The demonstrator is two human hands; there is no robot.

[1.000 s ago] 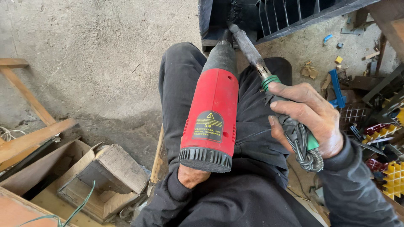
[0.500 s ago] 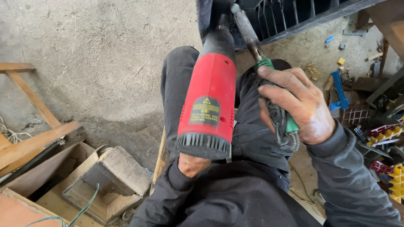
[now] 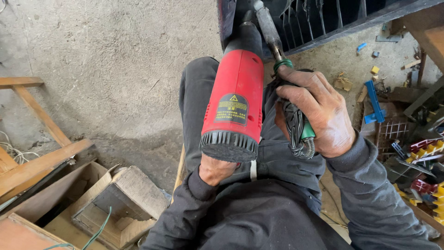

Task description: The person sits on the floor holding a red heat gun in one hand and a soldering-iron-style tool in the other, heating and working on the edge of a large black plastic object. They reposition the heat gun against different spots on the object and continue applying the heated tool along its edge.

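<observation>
My left hand (image 3: 217, 169) grips the handle of a red heat gun (image 3: 236, 99) from below; its black nozzle points away at a dark plastic crate (image 3: 323, 18). My right hand (image 3: 317, 113) is closed around the green handle of a soldering-type iron (image 3: 277, 51), whose metal shaft also reaches to the crate's edge. A coiled dark cable is wrapped around that handle under my fingers. Both tool tips meet at the crate's near corner, partly hidden by the gun's body.
I sit with dark trousers over a concrete floor (image 3: 115, 69). Wooden planks (image 3: 37, 162) and an open wooden box (image 3: 115, 203) lie at the lower left. Coloured plastic scraps, a blue piece (image 3: 372, 99) and yellow and red parts (image 3: 430, 157) crowd the right side.
Both tools have shifted upward and forward toward the crate. My right hand has slid up the iron's handle and turned its back more toward the camera.
</observation>
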